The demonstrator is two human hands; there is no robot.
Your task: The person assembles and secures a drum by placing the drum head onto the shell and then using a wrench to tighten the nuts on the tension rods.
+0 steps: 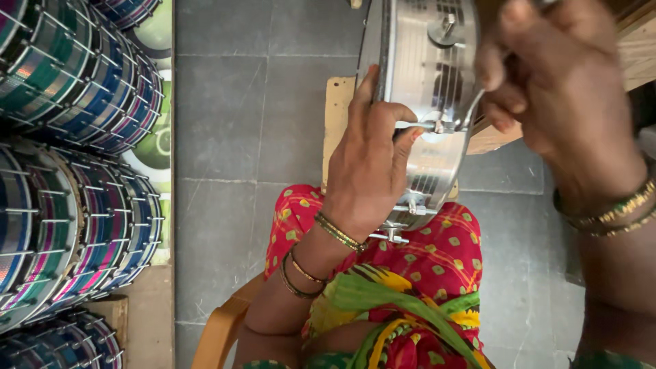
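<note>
Head view: a shiny metal drum [424,82] with a ribbed, mirror-like shell rests on its side over the person's lap, its round rim turned to the left. The left hand [369,164] lies on the shell, fingers closed around a small metal rod [415,126] at a lug. The right hand [547,82] is clenched on a thin metal tool [471,106] that touches the same lug. Grey stone floor [239,137] lies open between the lap and the stacked drums [75,171] at the left edge, glossy and striped; their count is unclear. Four bangles [321,256] circle the left wrist.
</note>
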